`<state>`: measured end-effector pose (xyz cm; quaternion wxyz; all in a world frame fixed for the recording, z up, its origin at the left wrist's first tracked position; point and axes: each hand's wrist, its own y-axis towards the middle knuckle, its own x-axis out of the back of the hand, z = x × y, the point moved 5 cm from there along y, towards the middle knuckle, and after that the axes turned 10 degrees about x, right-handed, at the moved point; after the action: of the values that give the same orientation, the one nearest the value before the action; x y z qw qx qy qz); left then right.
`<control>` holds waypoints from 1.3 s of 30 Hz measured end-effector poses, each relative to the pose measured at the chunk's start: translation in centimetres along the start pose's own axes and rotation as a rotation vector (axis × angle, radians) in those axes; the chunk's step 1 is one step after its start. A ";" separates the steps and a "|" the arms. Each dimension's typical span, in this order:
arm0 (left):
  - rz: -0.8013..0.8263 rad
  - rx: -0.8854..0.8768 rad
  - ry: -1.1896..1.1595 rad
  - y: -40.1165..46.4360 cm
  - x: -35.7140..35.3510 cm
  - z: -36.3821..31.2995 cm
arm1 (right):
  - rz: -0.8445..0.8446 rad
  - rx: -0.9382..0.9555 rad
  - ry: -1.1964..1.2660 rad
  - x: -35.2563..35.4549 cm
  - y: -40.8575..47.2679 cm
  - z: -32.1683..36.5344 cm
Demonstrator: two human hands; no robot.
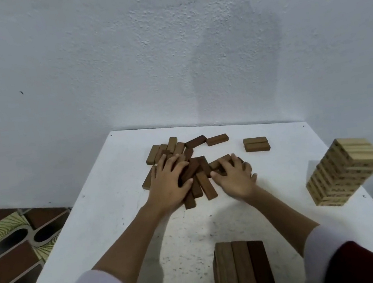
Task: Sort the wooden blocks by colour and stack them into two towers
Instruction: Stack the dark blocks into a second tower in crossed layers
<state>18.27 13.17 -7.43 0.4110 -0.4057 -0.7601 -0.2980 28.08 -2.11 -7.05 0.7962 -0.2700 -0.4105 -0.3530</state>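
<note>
1. My left hand (171,183) lies flat, fingers spread, on the loose dark blocks (190,164) mid-desk (107,200), herding them.
2. My right hand (234,176) curls over blocks; whether it grips any, I cannot tell.
3. The pale tower (345,171) stands right, the dark tower (243,271) nearest me, for easy stacking.

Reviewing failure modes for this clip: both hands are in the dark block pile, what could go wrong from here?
1. The light tower stands near the table's right edge; a right-arm sweep could topple it off.
2. The dark tower stands close under the right forearm; pulling back could clip it.
3. The left hand and right hand rest on crossed blocks in the loose pile; lifting one may scatter the others.
</note>
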 end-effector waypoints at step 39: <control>0.066 -0.260 0.231 -2.5 -1.7 -3.7 | 0.041 0.392 -0.060 0.2 1.4 0.2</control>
<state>18.11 8.34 -7.43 0.4493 -0.4429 -0.6492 -0.4249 29.20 -1.15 -6.98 0.8281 -0.1283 -0.4893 -0.2415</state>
